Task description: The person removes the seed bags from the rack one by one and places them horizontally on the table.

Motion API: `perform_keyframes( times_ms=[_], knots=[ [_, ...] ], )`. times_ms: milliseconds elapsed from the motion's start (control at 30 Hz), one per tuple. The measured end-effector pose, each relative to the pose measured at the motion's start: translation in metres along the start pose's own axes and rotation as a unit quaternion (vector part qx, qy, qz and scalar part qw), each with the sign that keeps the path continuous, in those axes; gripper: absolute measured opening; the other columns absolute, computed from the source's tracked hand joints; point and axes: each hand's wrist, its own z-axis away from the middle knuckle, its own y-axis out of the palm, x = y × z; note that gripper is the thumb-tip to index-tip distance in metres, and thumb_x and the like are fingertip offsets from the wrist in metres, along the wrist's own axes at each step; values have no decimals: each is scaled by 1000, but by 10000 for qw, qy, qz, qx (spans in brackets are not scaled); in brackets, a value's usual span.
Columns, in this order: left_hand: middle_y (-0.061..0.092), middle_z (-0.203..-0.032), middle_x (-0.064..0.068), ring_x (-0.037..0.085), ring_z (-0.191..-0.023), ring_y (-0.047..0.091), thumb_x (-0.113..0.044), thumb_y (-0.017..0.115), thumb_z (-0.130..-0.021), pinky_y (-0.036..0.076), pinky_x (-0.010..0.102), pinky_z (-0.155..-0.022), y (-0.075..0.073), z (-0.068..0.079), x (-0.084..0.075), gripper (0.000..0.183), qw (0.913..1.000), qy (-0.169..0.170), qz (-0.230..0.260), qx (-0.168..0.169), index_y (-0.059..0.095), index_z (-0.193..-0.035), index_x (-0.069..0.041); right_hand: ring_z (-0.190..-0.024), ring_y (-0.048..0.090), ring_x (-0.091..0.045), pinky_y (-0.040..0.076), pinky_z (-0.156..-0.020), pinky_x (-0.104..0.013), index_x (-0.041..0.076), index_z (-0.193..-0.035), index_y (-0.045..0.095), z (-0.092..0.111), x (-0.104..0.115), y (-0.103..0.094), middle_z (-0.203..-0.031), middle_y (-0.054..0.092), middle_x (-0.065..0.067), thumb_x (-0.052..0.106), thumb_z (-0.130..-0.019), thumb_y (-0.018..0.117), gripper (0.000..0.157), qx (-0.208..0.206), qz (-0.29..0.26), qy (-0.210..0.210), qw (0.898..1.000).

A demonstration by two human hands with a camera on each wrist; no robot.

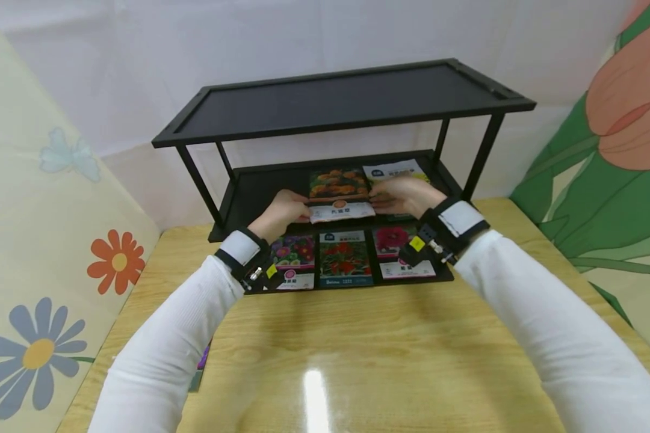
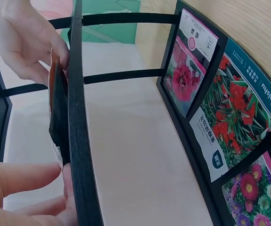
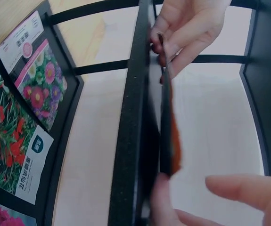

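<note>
A seed packet with orange flowers lies over the black rack's lower shelf in the head view. My left hand pinches its left edge between thumb and fingers. At the opposite edge my right hand touches the packet with its fingers, while the thumb stands apart from it in the right wrist view. Beside it, partly hidden by the right hand, is a packet with yellow flowers. Both wrist views show the held packet nearly edge-on.
The rack's upper panel spans above the hands on thin posts. Along the front lie packets of mixed flowers, red flowers and a magenta flower. Another packet shows partly behind the left sleeve on the wooden table.
</note>
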Motion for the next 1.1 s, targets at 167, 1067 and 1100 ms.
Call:
perform_keyframes(
  times_ms=[167,1067,1100],
  knots=[
    [45,-125,20,29,-103,53,9,51,-81,47,31,-82,1,0,-3,45,9999,-56,89,13,42,-125,8,-63,54,-12,49,-65,-22,0,-90,53,1,0,-2,-84,51,-6,-8,-82,50,11,-205,222,-379,9988],
    [46,-122,17,22,-102,52,4,52,-84,45,27,-84,-20,38,5,46,9938,65,1081,265,42,-128,3,-78,57,-8,48,-75,-20,3,-136,31,43,0,-1,-124,42,-15,3,-84,56,58,578,312,-472,9967],
    [46,-121,17,22,-102,51,4,52,-84,45,28,-85,-20,40,6,46,9939,75,1068,275,41,-129,2,-78,57,-8,48,-75,-20,3,-136,30,45,-1,-1,-125,41,-15,4,-84,57,59,637,297,-494,9963]
  ],
)
